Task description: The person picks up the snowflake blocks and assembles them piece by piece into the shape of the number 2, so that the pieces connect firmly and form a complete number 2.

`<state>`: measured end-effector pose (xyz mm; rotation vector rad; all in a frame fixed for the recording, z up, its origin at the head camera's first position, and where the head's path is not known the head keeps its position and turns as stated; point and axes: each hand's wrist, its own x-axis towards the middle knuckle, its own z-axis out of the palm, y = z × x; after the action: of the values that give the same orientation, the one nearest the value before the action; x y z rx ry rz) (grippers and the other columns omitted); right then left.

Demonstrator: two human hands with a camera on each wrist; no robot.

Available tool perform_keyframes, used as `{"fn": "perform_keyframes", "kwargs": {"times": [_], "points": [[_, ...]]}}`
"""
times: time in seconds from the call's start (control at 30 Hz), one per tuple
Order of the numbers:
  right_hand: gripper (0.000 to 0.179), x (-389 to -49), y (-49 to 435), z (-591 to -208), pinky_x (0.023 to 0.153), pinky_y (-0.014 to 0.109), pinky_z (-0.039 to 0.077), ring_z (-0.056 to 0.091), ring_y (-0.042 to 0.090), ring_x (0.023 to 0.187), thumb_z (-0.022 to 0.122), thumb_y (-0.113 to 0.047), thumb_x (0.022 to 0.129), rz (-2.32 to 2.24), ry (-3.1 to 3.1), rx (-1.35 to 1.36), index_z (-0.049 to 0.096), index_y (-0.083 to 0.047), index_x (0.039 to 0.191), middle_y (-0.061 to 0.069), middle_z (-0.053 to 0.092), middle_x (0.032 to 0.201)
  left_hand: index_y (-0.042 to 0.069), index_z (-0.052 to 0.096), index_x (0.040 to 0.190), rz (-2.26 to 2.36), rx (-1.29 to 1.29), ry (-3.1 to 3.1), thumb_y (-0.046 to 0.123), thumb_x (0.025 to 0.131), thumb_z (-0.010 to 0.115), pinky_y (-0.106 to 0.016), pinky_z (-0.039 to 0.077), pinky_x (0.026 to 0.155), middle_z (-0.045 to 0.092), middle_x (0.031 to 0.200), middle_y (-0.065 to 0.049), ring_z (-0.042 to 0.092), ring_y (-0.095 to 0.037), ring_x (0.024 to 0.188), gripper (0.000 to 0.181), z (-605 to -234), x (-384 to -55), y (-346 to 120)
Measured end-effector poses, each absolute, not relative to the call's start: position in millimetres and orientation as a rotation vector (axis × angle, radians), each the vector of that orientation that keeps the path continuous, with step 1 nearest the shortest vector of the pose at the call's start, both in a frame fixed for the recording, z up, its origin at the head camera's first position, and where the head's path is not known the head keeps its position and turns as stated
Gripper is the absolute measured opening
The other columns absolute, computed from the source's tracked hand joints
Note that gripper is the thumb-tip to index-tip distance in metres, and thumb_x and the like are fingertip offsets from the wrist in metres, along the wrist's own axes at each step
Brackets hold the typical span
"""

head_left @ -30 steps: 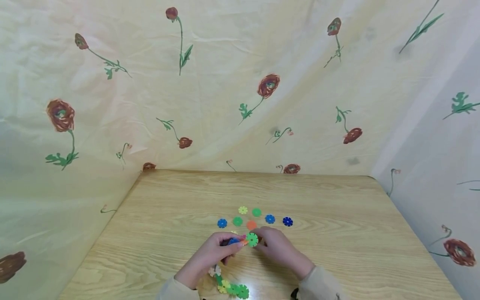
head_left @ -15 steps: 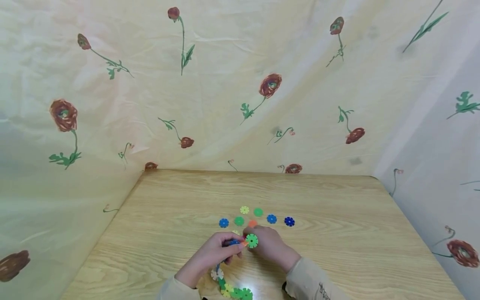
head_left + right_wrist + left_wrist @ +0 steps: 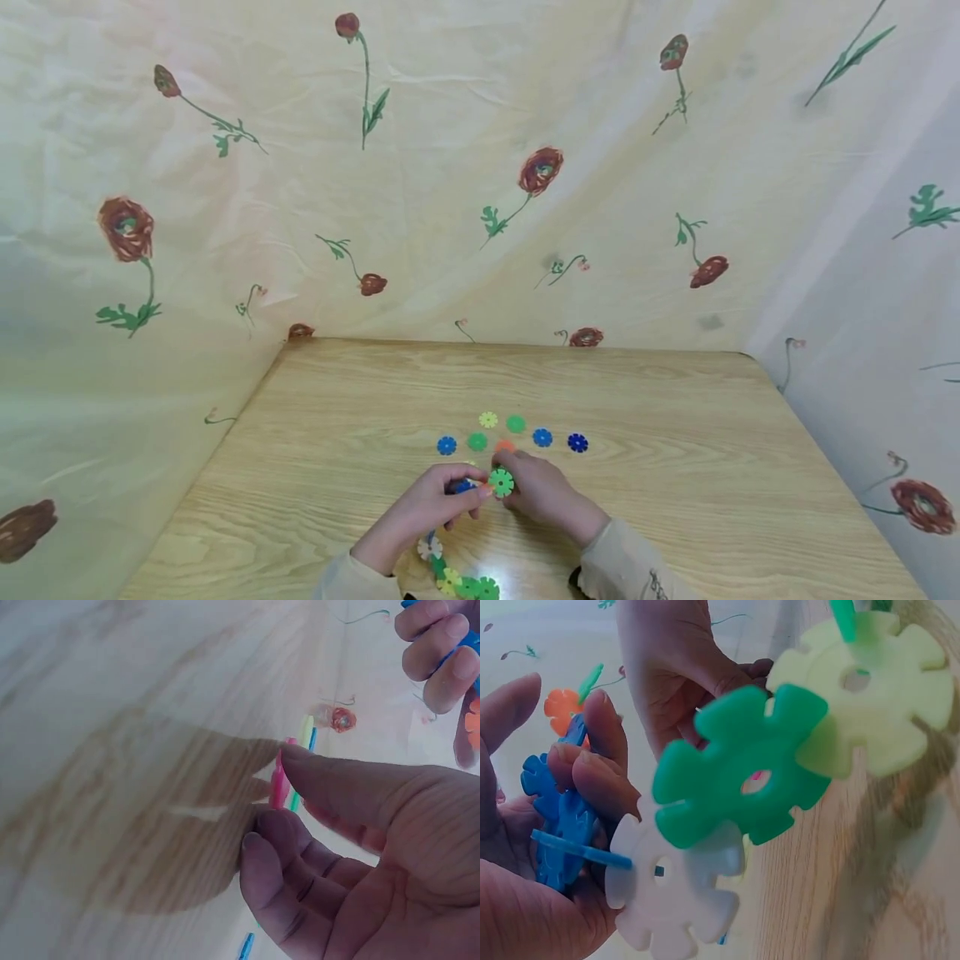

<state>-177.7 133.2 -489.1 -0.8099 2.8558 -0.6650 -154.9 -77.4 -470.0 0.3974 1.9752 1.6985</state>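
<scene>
My left hand (image 3: 435,500) grips a chain of slotted flower-shaped plastic discs, its fingers curled around the blue discs (image 3: 566,825). An orange disc (image 3: 561,705) sticks out past the fingertips, and a bright green disc (image 3: 501,482) stands at that end, facing the head camera. From the other side of the hand the chain runs down through a white disc (image 3: 675,907), a green disc (image 3: 739,761) and a pale yellow disc (image 3: 889,690). Close beside the bright green disc, my right hand (image 3: 543,492) pinches a pink disc (image 3: 279,781), seen edge-on, between thumb and index finger.
Loose discs lie on the wooden table (image 3: 675,475) beyond the hands: yellow (image 3: 488,420), green (image 3: 515,424), light blue (image 3: 447,445), dark blue (image 3: 577,442) and others. An orange disc (image 3: 505,447) is partly covered by the right hand. Floral cloth (image 3: 450,167) surrounds the table.
My right hand has come left toward the bright green disc and turned a little. The pink disc, glimpsed earlier in the head view, is now hidden there. The left hand has barely moved.
</scene>
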Motion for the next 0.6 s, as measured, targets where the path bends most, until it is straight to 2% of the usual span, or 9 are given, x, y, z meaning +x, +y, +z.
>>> {"fn": "perform_keyframes", "kwargs": {"times": [0.1,0.2,0.37,0.6], "points": [[0.032,-176,133,-487,0.067,0.034,0.049,0.059,0.017,0.08,0.081,-0.014,0.08,-0.668,2.846,-0.82,0.063,-0.013,0.107,-0.001,0.059,0.09,0.008,0.067,0.117,1.708,0.385,1.982,0.033,0.094,0.066,-0.023,0.039,0.05,0.067,0.083,-0.014,0.046,-0.013,0.057,0.034,-471,-155,-76],[0.026,-174,132,-484,0.062,0.029,0.044,0.051,0.012,0.071,0.08,-0.016,0.081,-0.647,2.846,-0.793,0.064,-0.012,0.101,-0.003,0.054,0.084,0.007,0.068,0.116,1.723,0.376,1.998,0.033,0.094,0.067,-0.023,0.039,0.05,0.067,0.082,-0.015,0.046,-0.012,0.056,0.034,-470,-155,-76],[0.031,-172,133,-482,0.058,0.025,0.04,0.044,0.01,0.067,0.08,-0.012,0.081,-0.666,2.83,-0.739,0.062,-0.006,0.106,-0.003,0.049,0.08,0.004,0.066,0.117,1.744,0.373,2.01,0.032,0.096,0.064,-0.023,0.04,0.052,0.065,0.08,-0.009,0.045,-0.011,0.055,0.035,-467,-155,-78],[0.026,-168,143,-487,0.057,0.024,0.043,0.047,0.009,0.064,0.077,-0.003,0.08,-0.863,2.76,-0.683,0.055,-0.01,0.092,-0.005,0.053,0.075,0.0,0.064,0.12,1.767,0.383,2.008,0.027,0.097,0.062,-0.024,0.042,0.053,0.067,0.086,-0.009,0.047,-0.012,0.058,0.035,-465,-154,-79]]}}
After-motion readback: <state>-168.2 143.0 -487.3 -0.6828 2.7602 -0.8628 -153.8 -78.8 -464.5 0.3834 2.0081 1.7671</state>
